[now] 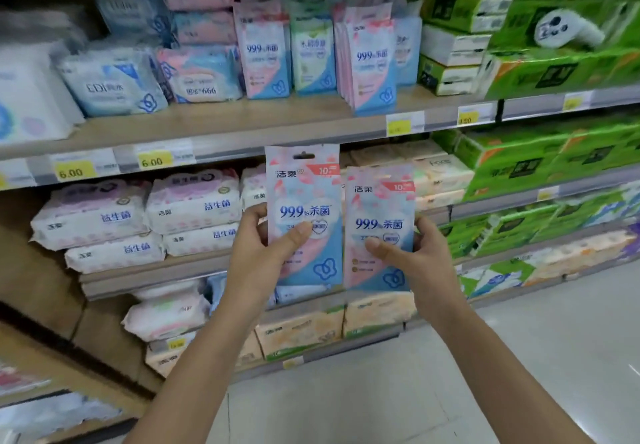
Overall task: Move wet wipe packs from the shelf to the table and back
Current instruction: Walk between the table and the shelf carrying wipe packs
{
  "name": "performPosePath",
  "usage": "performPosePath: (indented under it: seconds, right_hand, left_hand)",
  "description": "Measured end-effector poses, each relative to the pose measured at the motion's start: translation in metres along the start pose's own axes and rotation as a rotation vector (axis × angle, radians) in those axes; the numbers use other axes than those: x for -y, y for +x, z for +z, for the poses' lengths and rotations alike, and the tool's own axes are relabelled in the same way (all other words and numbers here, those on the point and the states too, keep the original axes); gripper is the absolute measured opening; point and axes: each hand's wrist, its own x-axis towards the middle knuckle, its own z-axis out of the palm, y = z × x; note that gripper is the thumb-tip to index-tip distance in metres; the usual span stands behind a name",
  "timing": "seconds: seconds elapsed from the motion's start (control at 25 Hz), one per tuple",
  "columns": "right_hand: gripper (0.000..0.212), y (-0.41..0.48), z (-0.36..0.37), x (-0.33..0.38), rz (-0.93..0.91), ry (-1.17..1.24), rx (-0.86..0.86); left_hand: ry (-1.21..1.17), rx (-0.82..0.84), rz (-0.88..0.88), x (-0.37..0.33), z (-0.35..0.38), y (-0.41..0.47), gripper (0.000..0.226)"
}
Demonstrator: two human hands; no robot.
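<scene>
As I watch through the head view: both hands are raised in front of the store shelves, each holding one pack upright.
White wipe bundles [90, 215]: stacked flat on the middle shelf, at 9 o'clock from the hands.
Price tags [74, 171]: yellow, on the rail just above those bundles; two read 6.00.
Left hand [256, 249]: wrapped on the lower left edge of its pack, with the thumb [298, 232] pressed across the front and the fingers curled round the back.
Left pack [304, 201]: pink and blue wet wipes with the hang-hole at 12 o'clock, held in the air in front of the middle shelf and slightly higher than the other.
Right pack [379, 208]: same design, just beside the left pack at its 3 o'clock; I cannot tell whether their edges touch.
Right hand [426, 256]: pinching the lower right edge, with the thumb [375, 246] on the front and the fingers behind.
Top shelf [207, 124]: at 12 o'clock from the hands, carrying matching packs [374, 65] standing upright in rows.
Green tissue packs [554, 65]: filling the shelves at 2 o'clock.
Floor [519, 357]: pale, at 5 o'clock.
</scene>
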Motion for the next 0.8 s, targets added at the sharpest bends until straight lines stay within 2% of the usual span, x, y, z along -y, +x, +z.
performPosePath:
  seconds: [0.16,0.4,0.56,0.64,0.8]
  right_hand:
    - [0.045,0.092,0.028,0.045,-0.12,-0.003,0.077]
    - [0.042,0.197,0.101,0.084,-0.214,0.048,0.217]
    - [0.035,0.245,0.149,0.091,-0.216,0.096,0.278]
    - [0.039,0.264,0.169,0.093,-0.208,0.092,0.29]
    - [0.036,0.289,0.196,0.095,-0.196,0.1,0.28]
  left_hand:
    - [-0.036,-0.097,0.105,-0.03,0.01,0.057,0.03]
    - [-0.094,-0.205,0.23,-0.071,-0.017,0.137,0.05]
    - [-0.094,-0.232,0.261,-0.087,-0.036,0.186,0.038]
    - [-0.086,-0.233,0.266,-0.092,-0.043,0.205,0.029]
    - [-0.071,-0.227,0.301,-0.106,-0.059,0.231,0.031]
